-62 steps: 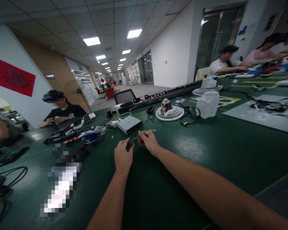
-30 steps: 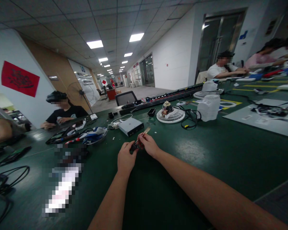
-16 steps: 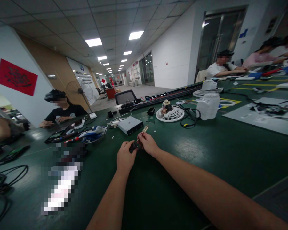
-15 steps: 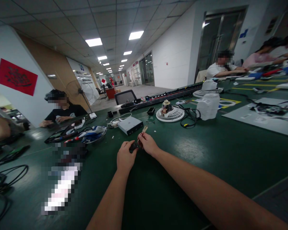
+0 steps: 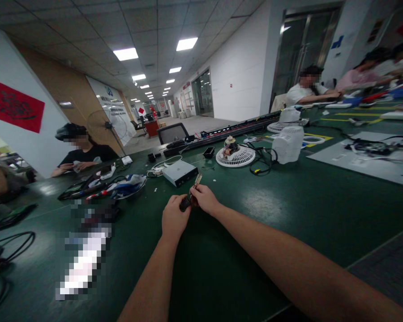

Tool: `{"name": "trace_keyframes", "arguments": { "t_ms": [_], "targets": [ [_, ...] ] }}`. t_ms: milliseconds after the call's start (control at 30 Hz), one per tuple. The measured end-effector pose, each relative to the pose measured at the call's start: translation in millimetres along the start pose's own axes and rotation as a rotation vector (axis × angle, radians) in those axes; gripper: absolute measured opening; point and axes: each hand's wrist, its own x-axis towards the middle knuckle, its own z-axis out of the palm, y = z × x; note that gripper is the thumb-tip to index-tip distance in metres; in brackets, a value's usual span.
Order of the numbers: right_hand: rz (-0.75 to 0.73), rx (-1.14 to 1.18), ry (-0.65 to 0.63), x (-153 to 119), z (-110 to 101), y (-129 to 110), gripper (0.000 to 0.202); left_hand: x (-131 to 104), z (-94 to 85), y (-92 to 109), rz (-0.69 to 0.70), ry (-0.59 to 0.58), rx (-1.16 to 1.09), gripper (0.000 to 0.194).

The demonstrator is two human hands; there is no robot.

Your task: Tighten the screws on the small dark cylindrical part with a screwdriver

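My left hand (image 5: 174,217) is closed on a small black part (image 5: 184,204), pinched between thumb and fingers. Close beside it, my right hand (image 5: 205,200) grips a slim, shiny, gold-coloured metal piece (image 5: 198,179) whose end sticks up past the fingers. Its lower end meets the black part, though the fingers hide the contact. Both hands are over the green tabletop (image 5: 228,264). Just beyond them lies a silver optical disc drive (image 5: 179,173) with a black front.
Behind the drive are a small black open box (image 5: 208,152), a white fan grille with its motor (image 5: 235,155) and a white housing (image 5: 288,145) with black cable. A blue-and-white bundle (image 5: 127,185) lies left. Across the table sits a person (image 5: 87,152); others sit at right.
The camera view has shifted slightly, so the scene sits a little further left and up. My hands keep their grips, and the gold-coloured piece stands slightly more upright.
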Motion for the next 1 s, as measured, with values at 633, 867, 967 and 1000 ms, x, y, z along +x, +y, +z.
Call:
{"name": "trace_keyframes", "arguments": {
  "t_ms": [633,867,967,1000],
  "targets": [
    [0.080,0.134,0.168,6,-3,4,0.018,1,-1.2,0,-0.078,-0.023,0.075,0.038],
    [0.041,0.080,0.282,3,-3,0,0.021,2,-2.9,2,-0.112,-0.056,0.127,0.034],
    [-0.015,0.023,0.333,2,-8,-3,0.022,2,-3.3,1,-0.136,-0.039,0.147,0.033],
    [-0.041,-0.025,0.341,2,-12,-5,0.022,2,-3.3,1,-0.146,-0.035,0.152,0.033]
  ]
}}
